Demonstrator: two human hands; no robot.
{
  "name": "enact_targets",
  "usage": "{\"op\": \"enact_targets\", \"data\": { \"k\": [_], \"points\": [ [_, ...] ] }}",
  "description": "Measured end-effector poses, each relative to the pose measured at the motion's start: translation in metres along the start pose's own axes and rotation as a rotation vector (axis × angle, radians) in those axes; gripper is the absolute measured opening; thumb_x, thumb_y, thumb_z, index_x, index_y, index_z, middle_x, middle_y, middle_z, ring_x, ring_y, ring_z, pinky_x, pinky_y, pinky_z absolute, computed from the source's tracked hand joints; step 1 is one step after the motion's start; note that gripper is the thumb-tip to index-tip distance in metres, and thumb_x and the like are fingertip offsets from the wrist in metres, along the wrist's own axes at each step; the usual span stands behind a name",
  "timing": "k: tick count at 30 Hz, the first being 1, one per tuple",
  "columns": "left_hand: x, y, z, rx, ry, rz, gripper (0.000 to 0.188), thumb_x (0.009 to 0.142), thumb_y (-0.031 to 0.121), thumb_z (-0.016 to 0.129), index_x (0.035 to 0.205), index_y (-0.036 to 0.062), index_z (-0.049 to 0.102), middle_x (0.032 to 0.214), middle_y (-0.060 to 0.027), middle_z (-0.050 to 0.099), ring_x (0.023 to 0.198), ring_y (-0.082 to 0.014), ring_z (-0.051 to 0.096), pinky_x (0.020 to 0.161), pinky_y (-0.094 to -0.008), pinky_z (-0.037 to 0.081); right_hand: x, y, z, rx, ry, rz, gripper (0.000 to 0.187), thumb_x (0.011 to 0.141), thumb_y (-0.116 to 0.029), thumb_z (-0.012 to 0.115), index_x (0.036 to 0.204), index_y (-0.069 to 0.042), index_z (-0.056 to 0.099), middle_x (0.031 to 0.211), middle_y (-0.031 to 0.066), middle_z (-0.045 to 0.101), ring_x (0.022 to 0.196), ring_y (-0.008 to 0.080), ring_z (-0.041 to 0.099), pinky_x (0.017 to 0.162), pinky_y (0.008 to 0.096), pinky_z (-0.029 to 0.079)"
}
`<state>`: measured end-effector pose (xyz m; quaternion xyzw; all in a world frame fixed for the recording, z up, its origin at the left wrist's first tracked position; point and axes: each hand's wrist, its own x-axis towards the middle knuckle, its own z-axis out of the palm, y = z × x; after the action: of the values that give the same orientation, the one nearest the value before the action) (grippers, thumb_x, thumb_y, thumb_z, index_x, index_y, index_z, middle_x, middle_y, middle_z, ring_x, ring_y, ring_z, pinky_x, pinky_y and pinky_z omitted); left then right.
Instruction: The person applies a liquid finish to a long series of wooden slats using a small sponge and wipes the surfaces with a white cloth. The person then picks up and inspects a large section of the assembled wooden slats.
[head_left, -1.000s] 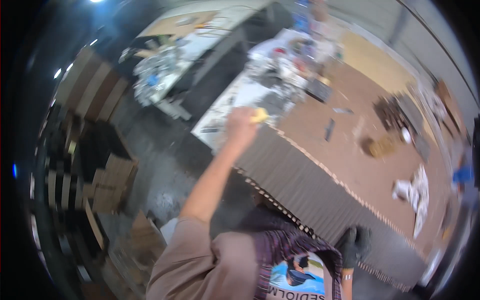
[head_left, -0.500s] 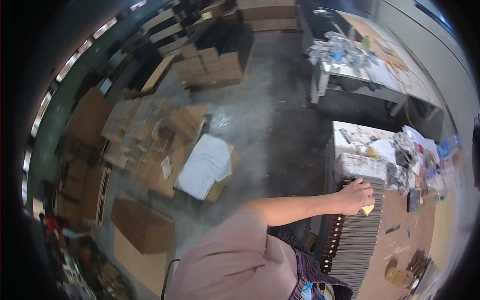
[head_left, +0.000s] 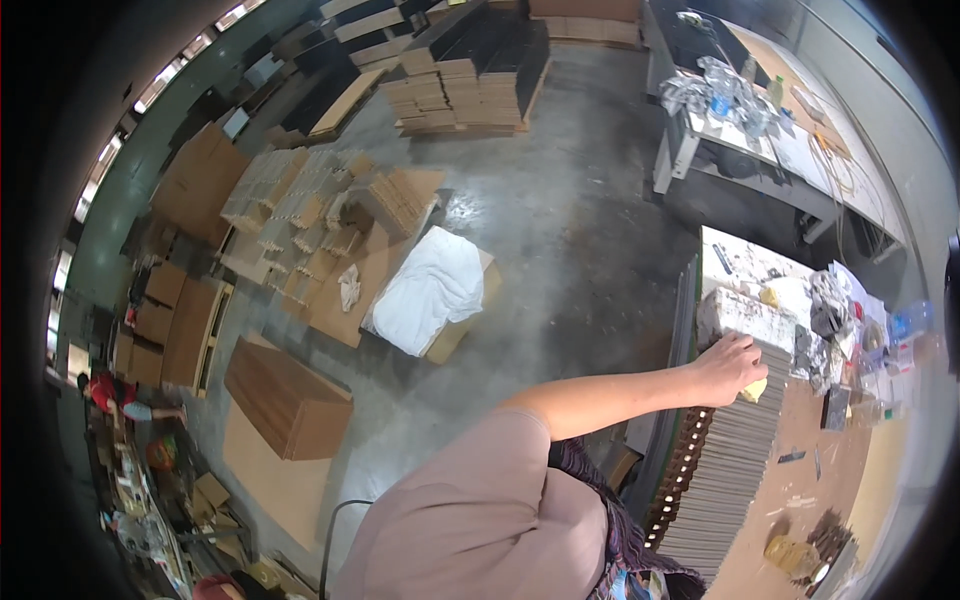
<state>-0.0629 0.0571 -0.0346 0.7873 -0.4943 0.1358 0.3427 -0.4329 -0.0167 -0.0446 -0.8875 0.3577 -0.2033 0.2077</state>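
Note:
My left hand (head_left: pixel 730 371) reaches across to the bench on the right, its fingers curled round a small yellow sponge (head_left: pixel 754 389) that is mostly hidden under them. It rests on the far end of a long row of thin grey-brown strips (head_left: pixel 725 475) packed edge to edge. Along the row's left side runs a line of brown ends with pale gaps. Just beyond the hand lies a white, brown-stained block (head_left: pixel 738 315). My right hand is not in view.
On the bench lie crumpled grey rags (head_left: pixel 830 302), a dark box (head_left: pixel 836 409), a clear bottle of yellowish liquid (head_left: pixel 790 556) and a blue-tinted bottle (head_left: pixel 910 320). Left, stacked boards (head_left: pixel 310 205) and a white cloth (head_left: pixel 428 290) stand on the floor. A person (head_left: pixel 110 393) is far left.
The whole view has shifted, so the bench and floor stacks sit differently in the picture. My left hand stays at the far end of the strips with the sponge in it.

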Motion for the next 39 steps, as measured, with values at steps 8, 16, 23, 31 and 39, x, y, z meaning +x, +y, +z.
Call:
{"op": "enact_targets", "data": {
  "k": [8, 16, 23, 31, 39],
  "points": [
    [0.005, -0.032, -0.040, -0.085, -0.358, 0.203, 0.041, 0.068, 0.003, 0.072, 0.107, 0.0109, 0.074, 0.103, -0.0079, 0.073, 0.100, -0.0322, 0.066, 0.089, -0.0441, 0.054, -0.028, -0.031, -0.042, 0.054, -0.064, 0.191, 0.013, 0.089, -0.018, 0.073, 0.088, -0.005, 0.068, 0.082, 0.0119, 0.065, 0.082, 0.0362, 0.058, 0.081, 0.0468, 0.048],
    [0.078, -0.040, -0.050, -0.140, -0.388, 0.131, 0.038, 0.078, -0.002, 0.073, 0.114, 0.0074, 0.074, 0.112, -0.0123, 0.073, 0.109, -0.0367, 0.063, 0.099, -0.0456, 0.050, -0.041, -0.019, -0.043, -0.201, 0.011, 0.047, 0.030, 0.085, -0.022, 0.076, 0.111, -0.008, 0.068, 0.095, 0.0146, 0.066, 0.093, 0.0383, 0.062, 0.080, 0.0504, 0.048],
    [0.103, -0.052, -0.006, -0.132, -0.563, 0.289, 0.039, 0.079, 0.000, 0.073, 0.118, 0.0072, 0.072, 0.115, -0.0138, 0.071, 0.111, -0.0377, 0.061, 0.101, -0.0456, 0.048, -0.038, -0.030, -0.044, -0.232, -0.015, 0.164, 0.029, 0.082, -0.021, 0.075, 0.107, -0.007, 0.067, 0.089, 0.0146, 0.060, 0.084, 0.0371, 0.061, 0.073, 0.0490, 0.046],
    [0.103, -0.071, -0.079, -0.148, -0.771, 0.209, 0.041, 0.078, 0.003, 0.073, 0.119, 0.0048, 0.074, 0.113, -0.0143, 0.073, 0.110, -0.0362, 0.066, 0.099, -0.0433, 0.051, -0.037, -0.029, -0.043, -0.246, 0.003, 0.166, 0.026, 0.082, -0.021, 0.074, 0.102, -0.007, 0.068, 0.089, 0.0146, 0.061, 0.081, 0.0374, 0.062, 0.071, 0.0492, 0.048],
    [0.117, -0.088, -0.016, -0.214, -0.690, 0.201, 0.038, 0.081, 0.005, 0.074, 0.119, 0.0059, 0.073, 0.118, -0.0164, 0.071, 0.113, -0.0364, 0.065, 0.101, -0.0433, 0.050, -0.031, -0.033, -0.045, -0.218, -0.015, 0.189, 0.022, 0.080, -0.018, 0.074, 0.099, -0.009, 0.069, 0.086, 0.0141, 0.061, 0.079, 0.0367, 0.063, 0.069, 0.0488, 0.049]
  ]
}}
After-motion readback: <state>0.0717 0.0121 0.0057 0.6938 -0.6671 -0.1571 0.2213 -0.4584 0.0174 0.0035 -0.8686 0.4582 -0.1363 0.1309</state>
